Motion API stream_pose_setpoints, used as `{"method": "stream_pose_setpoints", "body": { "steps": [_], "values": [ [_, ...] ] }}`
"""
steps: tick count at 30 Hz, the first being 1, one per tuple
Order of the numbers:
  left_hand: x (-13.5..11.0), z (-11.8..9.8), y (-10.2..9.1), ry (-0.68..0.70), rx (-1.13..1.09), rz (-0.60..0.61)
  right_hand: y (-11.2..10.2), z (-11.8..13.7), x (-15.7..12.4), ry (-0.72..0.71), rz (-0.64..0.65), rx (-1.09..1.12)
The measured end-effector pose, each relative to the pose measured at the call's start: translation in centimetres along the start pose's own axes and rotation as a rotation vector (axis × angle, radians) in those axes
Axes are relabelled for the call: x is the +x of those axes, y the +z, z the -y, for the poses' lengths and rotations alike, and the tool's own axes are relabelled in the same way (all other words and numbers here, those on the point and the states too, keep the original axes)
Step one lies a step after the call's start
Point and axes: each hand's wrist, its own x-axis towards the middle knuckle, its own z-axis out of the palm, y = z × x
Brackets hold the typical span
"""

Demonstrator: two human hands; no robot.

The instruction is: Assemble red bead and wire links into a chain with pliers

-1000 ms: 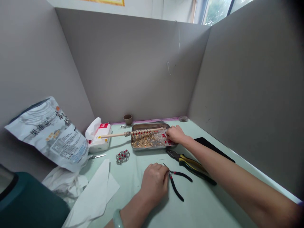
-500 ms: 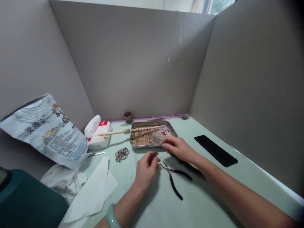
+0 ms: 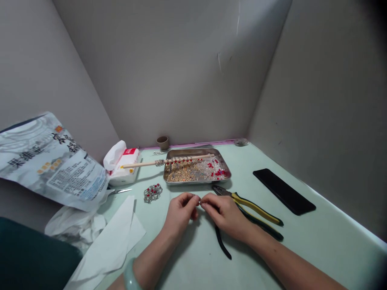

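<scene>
My left hand is closed, with thumb and index finger pinched together above the green tabletop. My right hand is also pinched, its fingertips meeting the left ones. What they hold between them is too small to make out. Partly under the right hand and forearm lie pliers with yellow and green handles. A black handle of smaller pliers sticks out below that hand; the rest is hidden. Beyond the hands, a metal tray holds gold, clear and red beads.
A wooden stick with wire coils and red beads spans the tray and a tissue pack. A beaded wire chain, scissors, paper and a printed pouch lie left. A black slab lies right; a brown cup stands behind.
My right hand has come from the tray's near edge down to my left fingertips. It now covers most of the black-handled pliers, and the yellow-green handles are more exposed. The view has tilted down.
</scene>
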Motion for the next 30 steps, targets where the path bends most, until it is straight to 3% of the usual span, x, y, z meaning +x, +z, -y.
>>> {"method": "stream_pose_setpoints", "body": {
  "steps": [4,12,18,20,24,30],
  "values": [
    [0.0,0.0,0.1,-0.011,0.002,-0.006,0.3,-0.1,-0.2,-0.009,-0.003,0.008],
    [-0.1,0.1,0.1,-0.122,-0.279,0.053,1.0,0.3,-0.3,0.035,-0.07,0.097],
    [0.2,-0.3,-0.5,-0.212,-0.45,0.136,0.8,0.5,-0.1,0.073,-0.048,0.218],
    [0.2,-0.4,-0.7,-0.174,-0.393,0.153,0.9,0.4,-0.1,0.084,-0.056,0.232],
    [0.0,-0.6,-0.5,-0.088,-0.206,0.078,1.1,0.2,-0.1,0.124,-0.092,0.269],
    [0.0,-0.6,-0.3,0.0,-0.111,0.049,1.3,0.1,-0.1,0.165,-0.065,0.336]
  ]
}}
